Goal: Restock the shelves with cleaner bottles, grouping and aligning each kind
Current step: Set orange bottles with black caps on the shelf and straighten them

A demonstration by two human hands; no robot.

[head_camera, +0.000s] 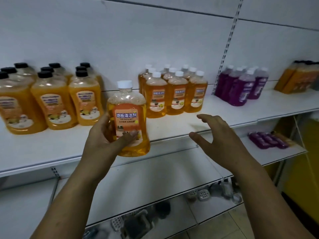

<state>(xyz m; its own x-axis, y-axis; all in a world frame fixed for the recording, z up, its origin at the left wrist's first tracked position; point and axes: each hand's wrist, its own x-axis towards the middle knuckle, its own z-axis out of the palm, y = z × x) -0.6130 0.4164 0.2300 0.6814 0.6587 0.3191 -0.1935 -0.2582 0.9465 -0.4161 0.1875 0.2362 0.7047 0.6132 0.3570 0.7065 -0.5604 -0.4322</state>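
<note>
My left hand (110,135) grips an orange cleaner bottle (128,111) with a white cap and an orange label, held upright just in front of the white shelf (172,128). On the shelf behind it stands a group of several matching white-capped orange bottles (174,94). To the left stand several larger orange bottles with black caps (51,100). My right hand (215,133) hovers open to the right of the held bottle, fingers spread, holding nothing.
Several purple bottles (241,87) stand further right on the same shelf, and more orange bottles (298,78) at the far right. A lower shelf (276,152) carries several purple bottles (269,140) lying down. Small items (200,194) sit on the bottom shelf.
</note>
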